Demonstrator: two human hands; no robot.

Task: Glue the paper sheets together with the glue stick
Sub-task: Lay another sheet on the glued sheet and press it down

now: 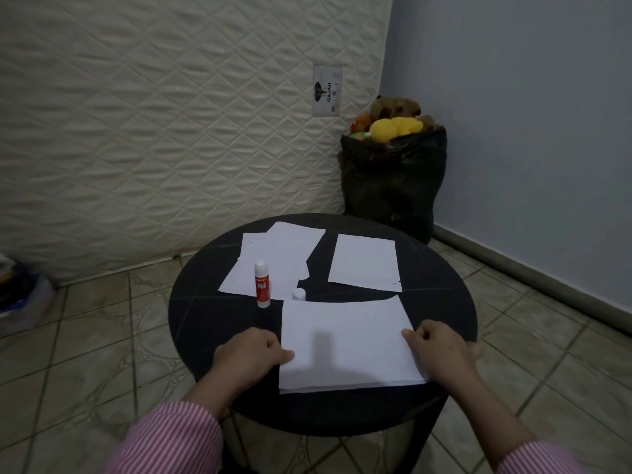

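Note:
A small stack of white paper sheets [345, 343] lies at the near side of the round black table [201, 302]. My left hand [253, 357] holds its left edge, thumb on top and fingers curled. My right hand [441, 354] grips the stack's right edge with curled fingers. A red and white glue stick [262, 285] stands upright left of centre, apart from both hands. A small white cap [298, 294] sits just behind the stack's far edge. Loose sheets [273, 258] overlap at the far left. A single sheet [364, 261] lies at the far right.
A quilted mattress [171, 131] leans against the wall behind the table. A black bag full of plush toys [393, 179] stands in the corner to the back right. The floor around is tiled, with some clutter [20, 295] at the far left.

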